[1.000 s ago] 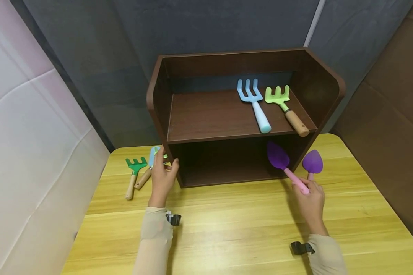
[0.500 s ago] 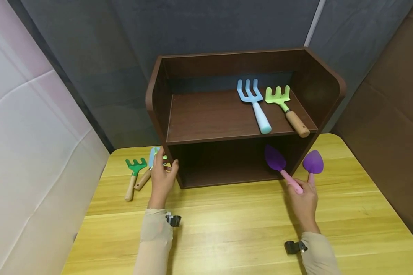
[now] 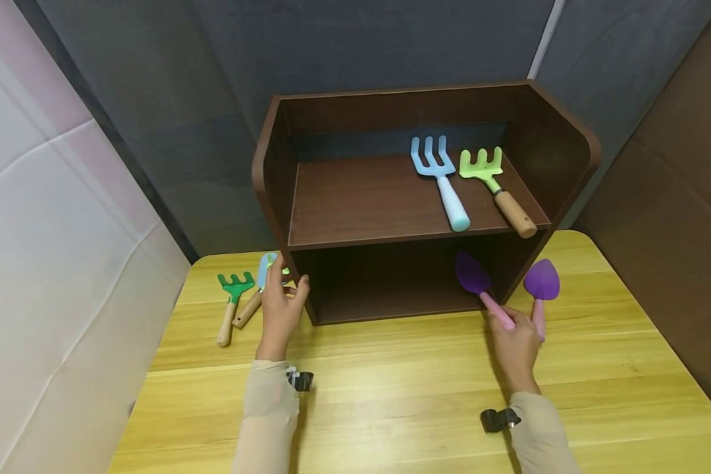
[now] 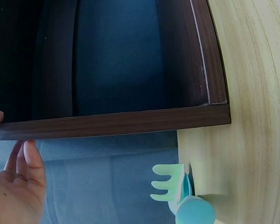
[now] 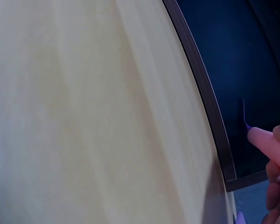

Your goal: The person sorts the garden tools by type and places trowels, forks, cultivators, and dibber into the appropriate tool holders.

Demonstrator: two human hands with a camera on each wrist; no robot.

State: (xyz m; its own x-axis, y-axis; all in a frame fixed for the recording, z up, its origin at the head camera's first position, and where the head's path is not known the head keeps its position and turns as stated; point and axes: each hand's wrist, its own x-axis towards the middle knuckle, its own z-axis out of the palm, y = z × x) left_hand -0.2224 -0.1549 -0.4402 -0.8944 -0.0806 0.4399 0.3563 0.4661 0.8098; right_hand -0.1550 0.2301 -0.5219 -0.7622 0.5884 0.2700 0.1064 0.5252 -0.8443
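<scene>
My right hand (image 3: 515, 352) grips the pink handle of a purple hand trowel (image 3: 473, 272). The trowel's blade reaches into the lower compartment of a dark brown two-tier shelf (image 3: 355, 241), near its right wall. In the right wrist view, fingers and thumb wrap the pink handle (image 5: 270, 147). My left hand (image 3: 280, 313) holds the shelf's left side panel (image 4: 107, 125), thumb on the inner face and fingers outside. On the upper tier lie a light blue hand fork (image 3: 441, 178) and a lime green hand rake (image 3: 492, 184) with a wooden handle.
A second purple trowel (image 3: 542, 282) lies on the wooden table (image 3: 391, 388) right of the shelf. Left of it lie a green hand rake (image 3: 234, 289) and a wooden-handled blue tool (image 3: 249, 309), partly hidden by my left hand. Fabric walls surround the table.
My right hand has moved left with the trowel, its blade lower and slightly further left in the lower compartment. More of the second trowel's handle shows. My left hand stays put.
</scene>
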